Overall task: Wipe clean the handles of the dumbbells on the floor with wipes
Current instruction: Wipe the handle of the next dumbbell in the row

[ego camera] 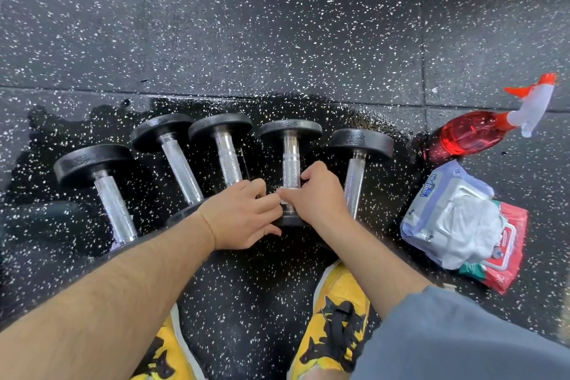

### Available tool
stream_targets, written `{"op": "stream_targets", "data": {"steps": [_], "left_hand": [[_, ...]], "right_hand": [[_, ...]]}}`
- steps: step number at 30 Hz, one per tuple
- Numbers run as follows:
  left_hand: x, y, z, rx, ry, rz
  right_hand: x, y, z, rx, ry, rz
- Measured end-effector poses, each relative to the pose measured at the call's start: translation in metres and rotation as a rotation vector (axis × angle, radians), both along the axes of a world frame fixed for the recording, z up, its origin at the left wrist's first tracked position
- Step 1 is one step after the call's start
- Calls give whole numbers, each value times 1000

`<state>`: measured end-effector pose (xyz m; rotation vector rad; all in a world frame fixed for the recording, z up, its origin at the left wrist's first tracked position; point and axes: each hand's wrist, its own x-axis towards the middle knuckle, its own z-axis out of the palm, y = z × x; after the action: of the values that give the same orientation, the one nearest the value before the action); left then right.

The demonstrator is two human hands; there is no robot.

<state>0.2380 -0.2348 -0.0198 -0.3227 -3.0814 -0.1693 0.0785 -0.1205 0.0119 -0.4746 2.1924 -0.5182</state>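
Down on the floor: five dumbbells lie in a row on a wet patch (354,114); the fourth dumbbell (290,133) from the left is being worked.
Handle (291,168): knurled bright steel, a straight bar with a smooth collar at the far head.
Wipe (284,194): a small white scrap showing between the hands at the handle's near end.
Right hand (314,194): grip closed round the handle's near end.
Left hand (243,216): fingers curled, grip seemingly pinching the wipe's edge.
Risk: round heads on wet rubber could roll under a hard rub and knock the neighbours; rough knurling may shred the thin wipe and keep lint.
Heads: black, pebbled discs.
Floor (277,25): dark speckled rubber tiles.
Off right: soft wipes packs (431,194) with a wad pulled up, beside a red spray bottle (472,133).
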Motion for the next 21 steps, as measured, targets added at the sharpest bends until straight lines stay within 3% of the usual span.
{"op": "stream_targets", "data": {"steps": [8, 10, 15, 18, 21], "left_hand": [[1, -1, -1, -7, -28, -4], [1, -1, -2, -11, -23, -6], [1, 0, -3, 2, -13, 6], [0, 0, -2, -3, -17, 4], [0, 0, -1, -21, -21, -8]], "right_hand": [[-12, 12, -6, -135, -303, -271], [-10, 7, -4, -124, -261, -239], [7, -8, -8, -60, 75, -47], [5, -9, -10, -62, 27, -86], [-4, 1, -12, -108, -164, -209]]}}
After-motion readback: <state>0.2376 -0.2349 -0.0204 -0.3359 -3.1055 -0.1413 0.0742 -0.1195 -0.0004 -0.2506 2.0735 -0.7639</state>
